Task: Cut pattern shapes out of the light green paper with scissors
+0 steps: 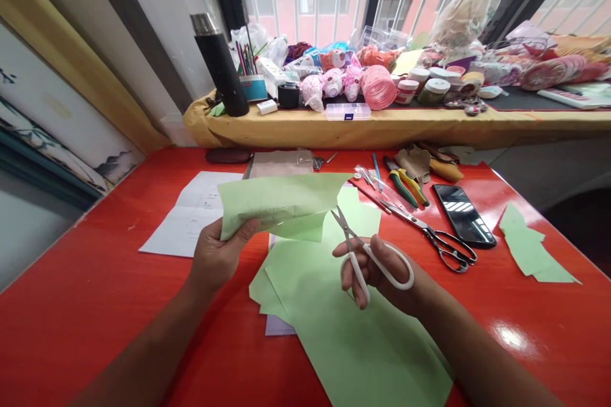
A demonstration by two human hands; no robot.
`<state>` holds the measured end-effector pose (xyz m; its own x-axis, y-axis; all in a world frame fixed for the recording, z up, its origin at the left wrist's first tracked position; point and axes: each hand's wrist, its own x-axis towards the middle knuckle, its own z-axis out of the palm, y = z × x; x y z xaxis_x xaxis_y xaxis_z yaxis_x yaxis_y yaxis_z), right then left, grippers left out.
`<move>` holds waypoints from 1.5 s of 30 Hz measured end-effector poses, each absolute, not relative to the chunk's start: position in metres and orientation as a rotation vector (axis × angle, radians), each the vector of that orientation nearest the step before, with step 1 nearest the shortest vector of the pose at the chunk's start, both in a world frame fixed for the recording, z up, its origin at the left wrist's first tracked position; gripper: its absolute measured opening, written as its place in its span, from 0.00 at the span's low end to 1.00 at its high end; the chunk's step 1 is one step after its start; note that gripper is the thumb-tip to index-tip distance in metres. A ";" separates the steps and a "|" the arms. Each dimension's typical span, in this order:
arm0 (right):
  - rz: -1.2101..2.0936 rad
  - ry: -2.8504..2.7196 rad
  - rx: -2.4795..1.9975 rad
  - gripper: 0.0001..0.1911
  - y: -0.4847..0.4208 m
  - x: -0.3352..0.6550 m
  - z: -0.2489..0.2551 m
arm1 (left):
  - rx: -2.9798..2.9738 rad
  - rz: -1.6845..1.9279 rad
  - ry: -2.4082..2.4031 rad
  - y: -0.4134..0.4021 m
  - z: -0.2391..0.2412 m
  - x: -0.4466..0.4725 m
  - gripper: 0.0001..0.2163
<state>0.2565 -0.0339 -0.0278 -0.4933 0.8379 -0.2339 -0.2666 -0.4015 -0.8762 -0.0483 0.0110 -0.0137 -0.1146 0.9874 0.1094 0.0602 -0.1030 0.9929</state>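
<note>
Head view, held pale-green paper, curved, faintly marked, white-handled scissors, parted

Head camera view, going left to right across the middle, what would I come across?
White printed sheet → white-handled scissors in the right hand → black phone → green paper scraps.

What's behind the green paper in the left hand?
Visible past the edges of the held green paper: part of a flat beige item above, a printed white sheet left, more green sheets right and below. Whatever lies directly behind is covered; can't tell.
</note>
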 end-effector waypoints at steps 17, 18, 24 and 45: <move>1.737 -1.439 -0.994 0.34 -0.037 0.249 -0.029 | 1.106 1.318 1.251 0.015 -0.027 -0.049 0.18; 1.720 -1.450 -1.003 0.34 -0.038 0.249 -0.029 | 1.113 1.310 1.255 0.014 -0.027 -0.049 0.18; 1.659 -1.491 -1.032 0.34 -0.039 0.248 -0.031 | 1.037 1.267 1.183 0.013 -0.022 -0.045 0.18; 1.510 -1.640 -1.213 0.31 -0.040 0.245 -0.037 | 1.103 1.122 1.241 0.003 -0.015 -0.041 0.19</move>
